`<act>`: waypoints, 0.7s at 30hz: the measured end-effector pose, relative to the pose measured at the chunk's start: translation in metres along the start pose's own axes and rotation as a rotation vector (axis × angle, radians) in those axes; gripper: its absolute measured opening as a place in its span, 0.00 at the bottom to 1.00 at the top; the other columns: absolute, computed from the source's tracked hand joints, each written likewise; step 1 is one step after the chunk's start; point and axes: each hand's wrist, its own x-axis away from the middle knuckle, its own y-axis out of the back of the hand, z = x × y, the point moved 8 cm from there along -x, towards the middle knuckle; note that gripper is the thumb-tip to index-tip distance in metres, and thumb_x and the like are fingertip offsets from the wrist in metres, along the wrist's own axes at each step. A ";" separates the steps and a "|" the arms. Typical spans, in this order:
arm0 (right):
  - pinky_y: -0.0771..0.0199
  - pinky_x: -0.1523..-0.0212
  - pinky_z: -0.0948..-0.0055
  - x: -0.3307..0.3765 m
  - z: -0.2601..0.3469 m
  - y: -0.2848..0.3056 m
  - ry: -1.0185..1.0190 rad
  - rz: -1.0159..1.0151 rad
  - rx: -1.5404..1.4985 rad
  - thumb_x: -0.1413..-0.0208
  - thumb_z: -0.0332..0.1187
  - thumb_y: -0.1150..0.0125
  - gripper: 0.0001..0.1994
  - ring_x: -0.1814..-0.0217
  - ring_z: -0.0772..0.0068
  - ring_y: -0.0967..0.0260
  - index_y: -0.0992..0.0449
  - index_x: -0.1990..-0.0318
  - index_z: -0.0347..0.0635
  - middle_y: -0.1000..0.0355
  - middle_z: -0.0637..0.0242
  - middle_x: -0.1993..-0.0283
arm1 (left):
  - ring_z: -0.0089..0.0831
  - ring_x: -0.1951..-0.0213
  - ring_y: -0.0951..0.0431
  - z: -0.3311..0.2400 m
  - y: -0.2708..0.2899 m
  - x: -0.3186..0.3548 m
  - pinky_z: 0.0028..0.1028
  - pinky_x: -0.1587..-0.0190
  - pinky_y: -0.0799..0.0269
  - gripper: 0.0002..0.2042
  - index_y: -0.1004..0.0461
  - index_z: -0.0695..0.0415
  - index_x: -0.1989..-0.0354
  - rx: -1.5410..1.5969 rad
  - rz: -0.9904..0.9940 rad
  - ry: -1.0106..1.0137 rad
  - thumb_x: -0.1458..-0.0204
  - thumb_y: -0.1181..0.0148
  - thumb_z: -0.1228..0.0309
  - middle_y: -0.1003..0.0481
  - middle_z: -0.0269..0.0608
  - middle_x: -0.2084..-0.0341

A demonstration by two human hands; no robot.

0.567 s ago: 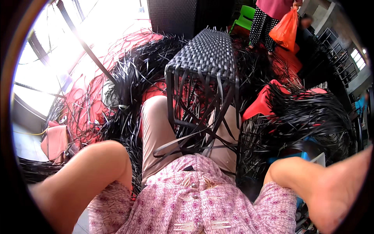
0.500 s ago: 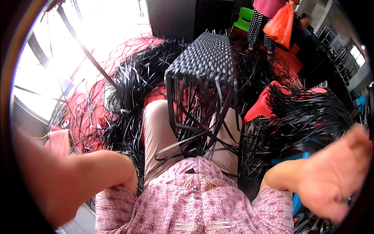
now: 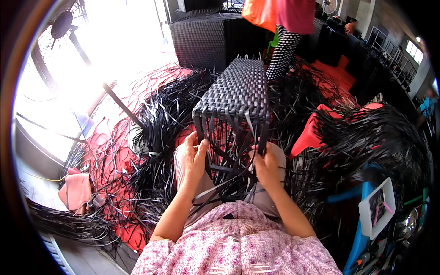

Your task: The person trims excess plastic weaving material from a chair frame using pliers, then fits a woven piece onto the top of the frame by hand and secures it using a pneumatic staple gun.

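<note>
A woven bench frame (image 3: 236, 87) of black-grey flat plastic strips stands between my knees, its top closely woven and its near end open. Loose strips (image 3: 229, 158) hang and cross inside that open end and trail over my lap. My left hand (image 3: 193, 160) is at the near left leg, with fingers and thumb around it. At the near right leg my right hand (image 3: 267, 167) grips with its fingers closed; some fingertips are hidden behind the leg and strips.
Heaps of black strips (image 3: 158, 110) lie left and right, partly over a red chair (image 3: 305, 135). A person (image 3: 288, 46) with an orange bag (image 3: 260, 13) stands beyond the bench. A white basket (image 3: 366, 211) and tools are at lower right; a large woven box (image 3: 199, 43) stands behind.
Both hands have come in from the far left and right sides to the bench's near legs. The person with the bag has moved left and nearer. The view has shifted.
</note>
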 end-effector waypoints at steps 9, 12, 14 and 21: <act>0.29 0.54 0.66 -0.025 -0.028 -0.011 -0.086 -0.133 -0.110 0.39 0.34 0.44 0.16 0.60 0.63 0.27 0.34 0.46 0.41 0.27 0.60 0.62 | 0.18 0.76 0.37 0.025 -0.034 -0.023 0.22 0.72 0.43 0.17 0.28 0.56 0.63 0.389 -0.012 0.055 0.35 0.50 0.54 0.34 0.28 0.79; 0.29 0.54 0.62 -0.069 -0.029 -0.009 0.079 -0.121 -0.151 0.40 0.36 0.44 0.19 0.57 0.55 0.27 0.34 0.45 0.36 0.26 0.51 0.58 | 0.18 0.79 0.39 0.011 -0.039 -0.057 0.22 0.75 0.46 0.20 0.27 0.57 0.69 0.461 0.062 0.042 0.36 0.49 0.52 0.35 0.27 0.83; 0.35 0.70 0.78 -0.108 -0.019 -0.007 0.204 -0.054 -0.061 0.34 0.38 0.49 0.11 0.70 0.80 0.32 0.32 0.53 0.41 0.29 0.72 0.70 | 0.18 0.80 0.35 0.006 -0.044 -0.087 0.21 0.77 0.43 0.19 0.26 0.58 0.69 0.571 0.105 0.112 0.38 0.45 0.52 0.32 0.28 0.83; 0.27 0.67 0.74 -0.189 0.020 0.020 -0.132 -0.035 -0.176 0.39 0.41 0.44 0.12 0.67 0.76 0.25 0.28 0.54 0.44 0.26 0.68 0.66 | 0.24 0.79 0.26 -0.005 -0.078 -0.188 0.22 0.77 0.34 0.20 0.24 0.60 0.66 0.587 0.175 0.291 0.42 0.38 0.52 0.25 0.36 0.80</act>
